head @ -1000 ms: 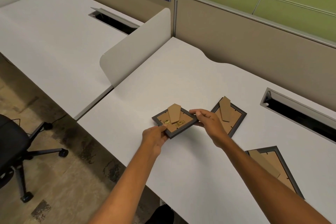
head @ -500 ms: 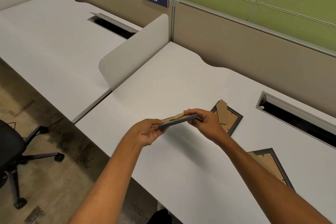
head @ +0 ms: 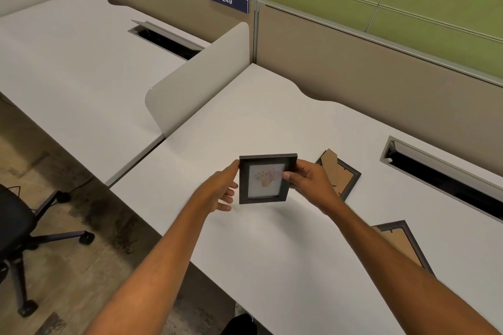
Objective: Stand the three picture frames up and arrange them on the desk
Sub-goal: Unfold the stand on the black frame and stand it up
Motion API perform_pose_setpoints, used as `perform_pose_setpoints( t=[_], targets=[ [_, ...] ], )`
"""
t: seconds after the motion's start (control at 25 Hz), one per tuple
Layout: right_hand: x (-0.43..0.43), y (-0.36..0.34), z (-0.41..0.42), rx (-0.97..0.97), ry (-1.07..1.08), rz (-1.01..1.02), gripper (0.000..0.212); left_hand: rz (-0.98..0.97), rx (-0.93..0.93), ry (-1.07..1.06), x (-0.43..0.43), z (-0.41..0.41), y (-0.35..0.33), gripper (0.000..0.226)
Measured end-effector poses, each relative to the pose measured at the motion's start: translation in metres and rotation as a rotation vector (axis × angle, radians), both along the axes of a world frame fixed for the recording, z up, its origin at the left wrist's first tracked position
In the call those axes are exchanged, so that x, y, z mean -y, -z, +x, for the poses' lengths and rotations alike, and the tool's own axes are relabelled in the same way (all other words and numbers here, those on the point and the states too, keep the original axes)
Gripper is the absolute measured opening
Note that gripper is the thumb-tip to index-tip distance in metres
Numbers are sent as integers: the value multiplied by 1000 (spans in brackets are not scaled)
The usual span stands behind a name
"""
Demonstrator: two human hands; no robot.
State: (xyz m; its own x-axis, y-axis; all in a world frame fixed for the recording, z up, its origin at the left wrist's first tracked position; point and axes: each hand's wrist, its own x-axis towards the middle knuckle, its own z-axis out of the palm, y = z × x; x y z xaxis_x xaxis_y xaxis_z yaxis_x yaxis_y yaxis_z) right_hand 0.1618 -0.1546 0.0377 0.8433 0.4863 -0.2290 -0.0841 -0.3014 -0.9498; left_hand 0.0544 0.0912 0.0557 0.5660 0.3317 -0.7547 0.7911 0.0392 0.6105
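Observation:
A small dark picture frame (head: 265, 180) is held upright above the white desk (head: 272, 122), its glass front with a pale picture facing me. My left hand (head: 221, 190) grips its left edge and my right hand (head: 307, 179) grips its right edge, thumb on the front. A second frame (head: 343, 175) lies face down on the desk just right of my right hand, its brown back and stand showing. A third frame (head: 401, 242) lies face down farther right and nearer me, partly hidden by my right forearm.
A low white divider (head: 198, 79) separates this desk from the one on the left. A cable slot (head: 446, 179) opens at the desk's back right. Tan and green partition panels stand behind. A black office chair (head: 16, 228) stands on the floor at left.
Both hands lifted the frame off the desk and turned it from face down, through edge-on, to upright with its front toward me.

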Motion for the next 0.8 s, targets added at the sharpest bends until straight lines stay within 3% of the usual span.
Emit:
perform_pose_setpoints(
  t=[0.16,0.48,0.8],
  targets=[
    [1,0,1,-15,-11,-49,29,-19,62,79,6,6,1,79],
    [-2,-4,2,6,-10,-189,25,-254,142,-1,27,8,2,59],
    [-4,0,-3,-22,20,-189,18,-406,119,-60,31,6,6,62]
  ],
)
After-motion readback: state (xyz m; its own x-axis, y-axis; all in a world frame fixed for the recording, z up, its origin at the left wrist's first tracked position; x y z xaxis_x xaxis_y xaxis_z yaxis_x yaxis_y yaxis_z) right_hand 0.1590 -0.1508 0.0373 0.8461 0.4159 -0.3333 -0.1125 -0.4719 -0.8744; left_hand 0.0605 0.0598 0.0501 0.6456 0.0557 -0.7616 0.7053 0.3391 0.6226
